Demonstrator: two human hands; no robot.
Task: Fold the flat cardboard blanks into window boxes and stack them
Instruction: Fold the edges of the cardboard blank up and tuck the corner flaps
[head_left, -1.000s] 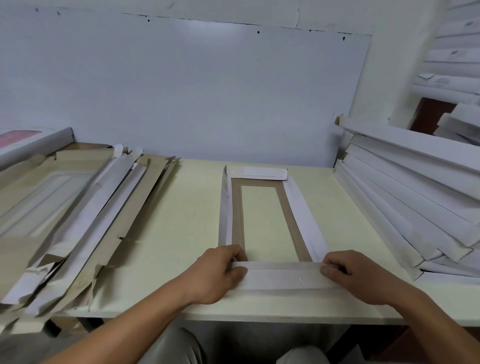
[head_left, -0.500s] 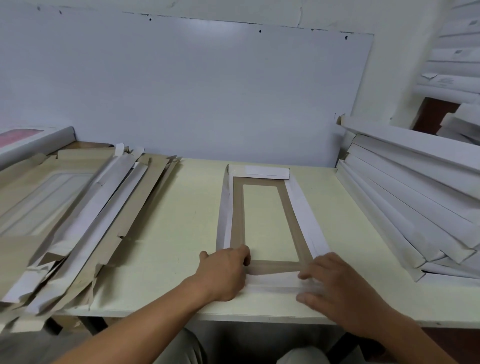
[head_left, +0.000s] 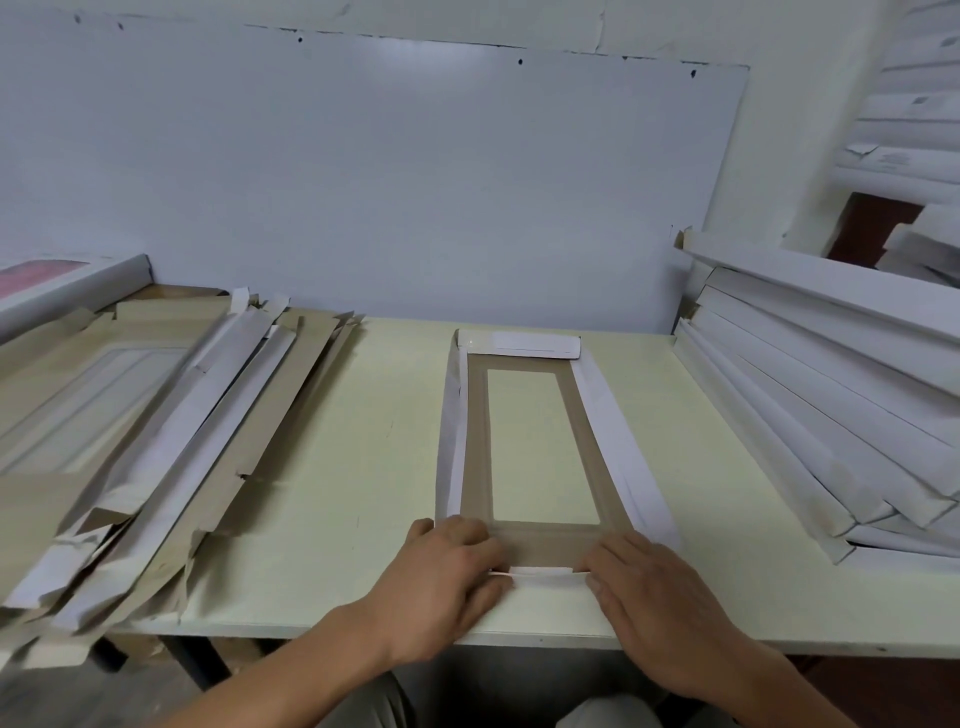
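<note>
At the near edge of the counter (head_left: 322, 519) lies the cardboard blank (head_left: 540, 447), window up, long side flaps part-raised. The left hand (head_left: 447, 577) and right hand (head_left: 649, 592) press with flattened fingers on its near end flap (head_left: 540, 574), gripping nothing. Uneven pressure could crease the flap off its score line, or let it spring back; a skewed corner would likely spoil the fit against the stacked boxes (head_left: 831, 405) on the right.

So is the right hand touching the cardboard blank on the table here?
Touching. The head view shows the right hand lying on the near right corner of the cardboard blank, fingers on the near flap, with no gap visible.
</note>
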